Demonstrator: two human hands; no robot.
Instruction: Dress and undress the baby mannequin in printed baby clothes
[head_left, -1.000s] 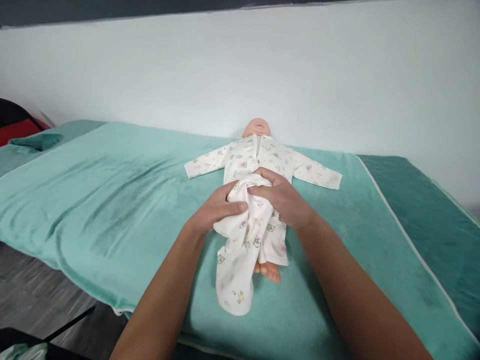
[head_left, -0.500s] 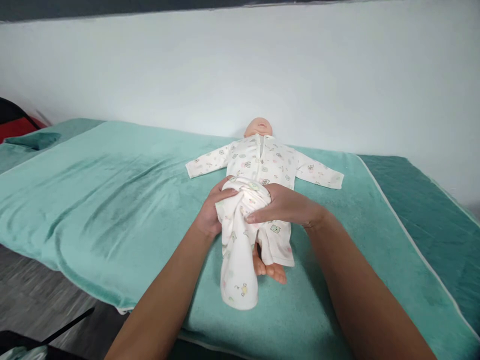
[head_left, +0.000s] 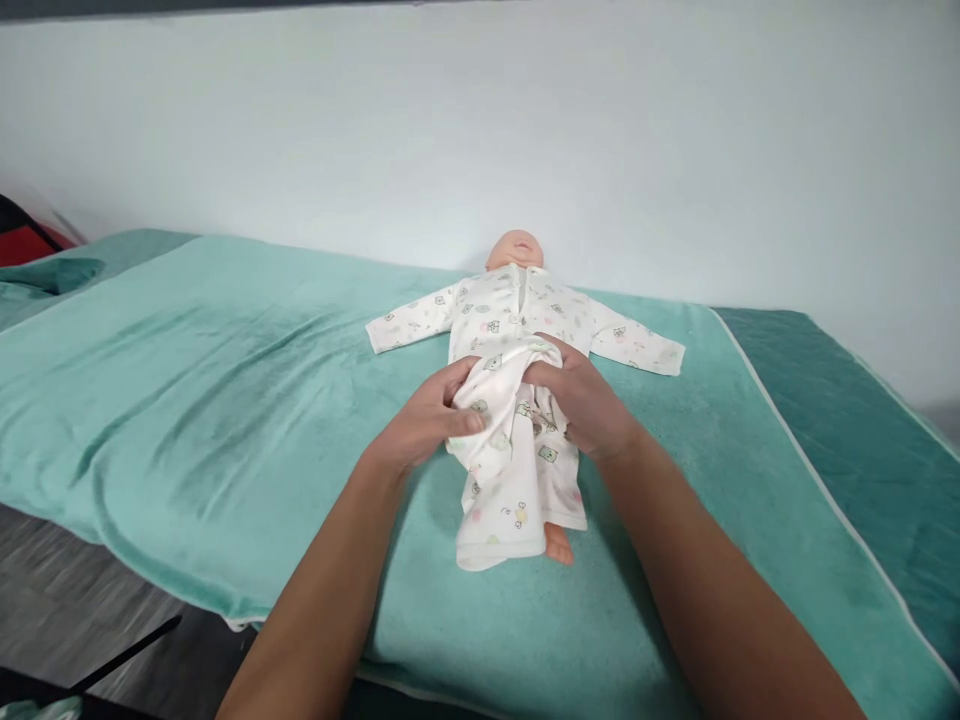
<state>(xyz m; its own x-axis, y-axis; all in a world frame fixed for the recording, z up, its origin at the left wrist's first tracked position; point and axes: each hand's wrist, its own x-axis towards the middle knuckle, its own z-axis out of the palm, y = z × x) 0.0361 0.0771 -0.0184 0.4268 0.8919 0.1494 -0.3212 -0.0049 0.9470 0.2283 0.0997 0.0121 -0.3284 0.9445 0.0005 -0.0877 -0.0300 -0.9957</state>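
Observation:
A baby doll lies on its back, its head against the wall, in white baby clothes printed with small animals. Its sleeves spread out to both sides. My left hand pinches a bunched trouser leg of the same print, thumb on top. My right hand is closed on the upper edge of that cloth, some fingers hidden in its folds. The loose end hangs down over the doll's legs. One bare foot shows below the other trouser leg; the second foot is covered.
A light green plush blanket covers the bed, wrinkled at the left. Darker green cloth lies at the right. A white wall rises behind. Something red and black stands at the far left, and a dark floor shows below.
Both hands have shifted the bunched trouser leg slightly to the right and up. Its hanging end now covers one of the two feet that showed before.

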